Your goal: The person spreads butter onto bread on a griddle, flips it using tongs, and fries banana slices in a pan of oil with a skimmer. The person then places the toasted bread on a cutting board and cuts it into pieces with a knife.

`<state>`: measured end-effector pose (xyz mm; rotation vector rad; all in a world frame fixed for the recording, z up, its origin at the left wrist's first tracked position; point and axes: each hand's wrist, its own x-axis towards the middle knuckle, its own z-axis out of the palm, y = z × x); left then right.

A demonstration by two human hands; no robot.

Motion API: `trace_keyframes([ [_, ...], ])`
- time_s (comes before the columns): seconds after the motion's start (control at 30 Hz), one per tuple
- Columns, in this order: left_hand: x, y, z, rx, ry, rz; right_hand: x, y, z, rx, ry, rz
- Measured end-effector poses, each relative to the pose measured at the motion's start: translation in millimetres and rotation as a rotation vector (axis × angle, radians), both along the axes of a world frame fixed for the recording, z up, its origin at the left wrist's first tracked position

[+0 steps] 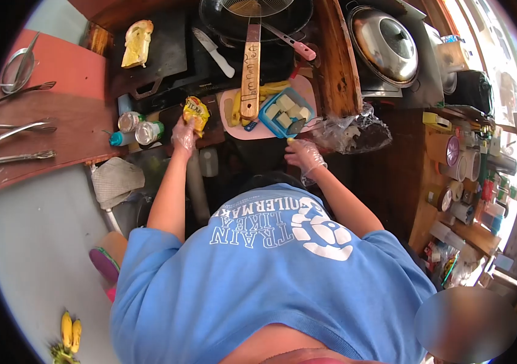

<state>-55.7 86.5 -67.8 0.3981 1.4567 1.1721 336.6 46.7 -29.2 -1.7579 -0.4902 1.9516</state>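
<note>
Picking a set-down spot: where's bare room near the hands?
Bare: brown shelf between tongs and bottles; dark plate between bread and knife. Crowded: pink board, with blue container and strainer handle; right hand beside it.

We get only a blur [466, 324] at lower right; the top edge crops the black pan [211, 21].

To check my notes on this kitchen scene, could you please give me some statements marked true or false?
1. The left hand holds a yellow packet. True.
2. The knife is inside the blue container. False: the knife lies outside the blue container.
3. Pale blocks sit in the blue container. True.
4. The bread is on the pink board. False: the bread lies on a dark plate.
</note>
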Motion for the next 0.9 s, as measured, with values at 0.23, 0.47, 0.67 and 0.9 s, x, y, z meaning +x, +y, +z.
trace_keyframes([
  [0.23, 46.2, -16.1, 87.6, 0.227, 1.528, -0.273, 5.2, 27.3, -28.2, 0.17, -0.08, -0.05],
  [0.47, 233.2, 25.5, 130.1, 0.239, 1.024, -1.288, 19.7, 22.8, -87.3, 0.462, -0.466, 0.368],
  [0.67, 286.2, 35.9, 84.4, 0.585, 1.261, -1.347, 38.5, 5.5, -71.0, 0.785, -0.543, 0.57],
  [0.9, 181.6, -42.0, 167.8, 1.079, 1.181, -0.571, 35.3, -1.9, -23.3, 0.286, 0.084, 0.111],
])
